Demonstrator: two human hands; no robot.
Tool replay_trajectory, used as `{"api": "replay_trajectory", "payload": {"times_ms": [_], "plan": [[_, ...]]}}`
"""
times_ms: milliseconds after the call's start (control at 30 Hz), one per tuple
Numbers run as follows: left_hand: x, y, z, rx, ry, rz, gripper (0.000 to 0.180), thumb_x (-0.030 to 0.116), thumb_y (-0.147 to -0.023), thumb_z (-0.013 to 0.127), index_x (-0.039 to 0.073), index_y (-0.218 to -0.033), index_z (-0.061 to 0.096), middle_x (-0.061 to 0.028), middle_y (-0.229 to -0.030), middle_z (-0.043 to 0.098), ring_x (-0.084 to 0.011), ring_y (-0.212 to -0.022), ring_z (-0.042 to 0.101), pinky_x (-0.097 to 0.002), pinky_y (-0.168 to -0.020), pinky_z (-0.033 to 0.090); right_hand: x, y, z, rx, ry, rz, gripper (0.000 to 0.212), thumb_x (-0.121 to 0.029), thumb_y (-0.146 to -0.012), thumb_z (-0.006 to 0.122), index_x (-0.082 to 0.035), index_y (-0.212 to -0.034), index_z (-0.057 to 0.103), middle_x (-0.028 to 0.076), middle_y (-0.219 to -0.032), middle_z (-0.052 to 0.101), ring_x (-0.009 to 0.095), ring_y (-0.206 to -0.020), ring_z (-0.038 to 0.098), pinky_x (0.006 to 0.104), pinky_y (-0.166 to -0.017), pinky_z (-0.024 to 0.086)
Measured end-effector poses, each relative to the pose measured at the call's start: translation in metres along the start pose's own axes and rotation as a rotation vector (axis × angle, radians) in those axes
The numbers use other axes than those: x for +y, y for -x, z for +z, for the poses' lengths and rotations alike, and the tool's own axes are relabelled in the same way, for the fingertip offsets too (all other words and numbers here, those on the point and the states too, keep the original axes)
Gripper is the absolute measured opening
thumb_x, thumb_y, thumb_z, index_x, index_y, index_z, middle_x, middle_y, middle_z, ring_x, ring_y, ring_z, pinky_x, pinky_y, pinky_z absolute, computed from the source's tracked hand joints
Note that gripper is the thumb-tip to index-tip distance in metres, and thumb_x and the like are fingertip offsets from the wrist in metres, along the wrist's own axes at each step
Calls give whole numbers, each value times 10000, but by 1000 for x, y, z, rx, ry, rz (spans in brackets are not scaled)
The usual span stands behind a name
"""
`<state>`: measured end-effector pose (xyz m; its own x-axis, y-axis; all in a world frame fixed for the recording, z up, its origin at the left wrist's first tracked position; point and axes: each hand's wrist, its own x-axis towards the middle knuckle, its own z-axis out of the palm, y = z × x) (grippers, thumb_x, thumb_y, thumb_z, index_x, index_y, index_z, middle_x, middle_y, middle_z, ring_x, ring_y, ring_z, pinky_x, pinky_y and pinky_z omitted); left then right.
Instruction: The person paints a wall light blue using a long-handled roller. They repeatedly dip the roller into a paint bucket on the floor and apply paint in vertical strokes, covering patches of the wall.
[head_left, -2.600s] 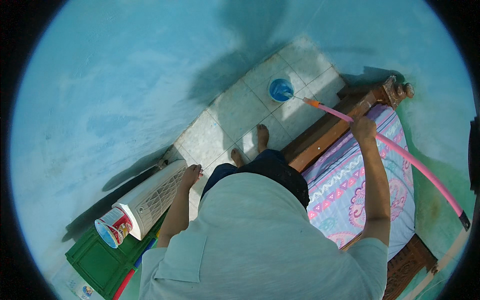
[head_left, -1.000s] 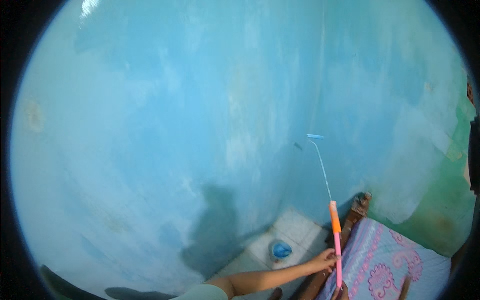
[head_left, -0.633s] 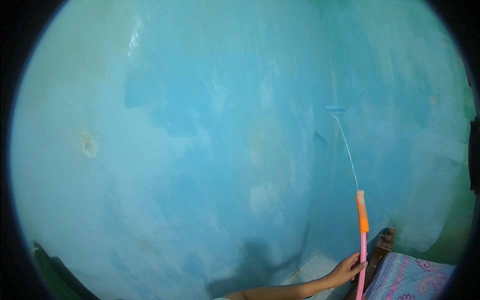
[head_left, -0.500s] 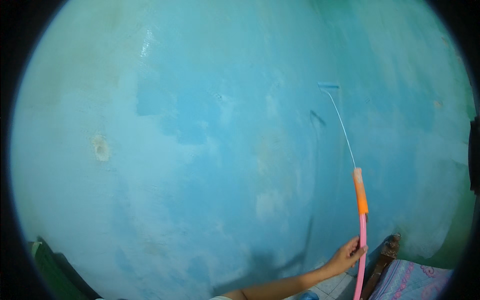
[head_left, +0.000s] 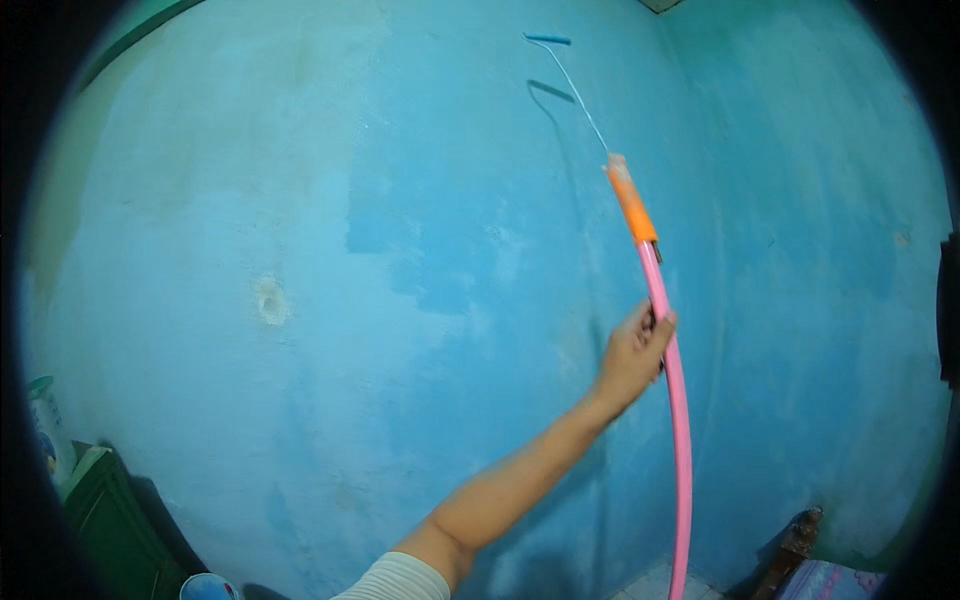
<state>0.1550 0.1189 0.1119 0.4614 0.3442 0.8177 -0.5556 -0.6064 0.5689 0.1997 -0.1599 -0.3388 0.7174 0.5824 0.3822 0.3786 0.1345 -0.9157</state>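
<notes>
My left hand (head_left: 637,352) is closed around the pink pole (head_left: 677,430) of a long paint roller, the bare arm reaching up from the lower edge. The pole joins an orange handle (head_left: 632,208), from which a thin wire frame runs up to the narrow blue roller head (head_left: 548,40) near the top of the wall. Below the head lies its shadow, and I cannot tell whether it touches the wall. The pole's lower end passes out of the picture. My right hand is out of view. Patchy light and darker blue paint covers the wall (head_left: 430,380).
A green cabinet (head_left: 115,525) stands at the lower left with a pale container (head_left: 50,430) on it. Beside it is a white-rimmed bucket (head_left: 208,588). At the lower right are a dark wooden post (head_left: 795,545) and a patterned mattress (head_left: 835,582). Walls meet in a corner toward the right.
The roller head has moved up and to the left. My left hand has risen with the pole, still gripping it, and the view has tilted upward.
</notes>
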Motion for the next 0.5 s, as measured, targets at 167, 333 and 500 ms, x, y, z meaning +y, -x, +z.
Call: {"api": "replay_trajectory", "payload": {"times_ms": [167,333,500], "plan": [[49,-45,-39,63,-110,121,297,315,-995,556,20,-995,585,10,-717,528,-65,-549,477,-227,-460,374,28,-1,20,-147,-64,54,535,-188,-961,587,-38,-1434,388,79,-1034,576,224,-933,561,356,-841,471],[98,-82,-72,117,-204,163,318,328,-992,553,13,-989,596,-10,-740,545,-79,-587,492,-243,-485,393,109,-18,47,-400,-114,103,502,-193,-984,551,-31,-1431,389,71,-1033,569,206,-913,552,342,-821,471],[137,-88,-89,185,-365,166,349,319,-997,534,-17,-1074,587,-52,-825,589,-109,-680,577,-270,-551,474,-14,-46,82,-224,-64,-331,454,-232,-1029,475,18,-1403,410,59,-971,566,144,-819,528,294,-732,466]]}}
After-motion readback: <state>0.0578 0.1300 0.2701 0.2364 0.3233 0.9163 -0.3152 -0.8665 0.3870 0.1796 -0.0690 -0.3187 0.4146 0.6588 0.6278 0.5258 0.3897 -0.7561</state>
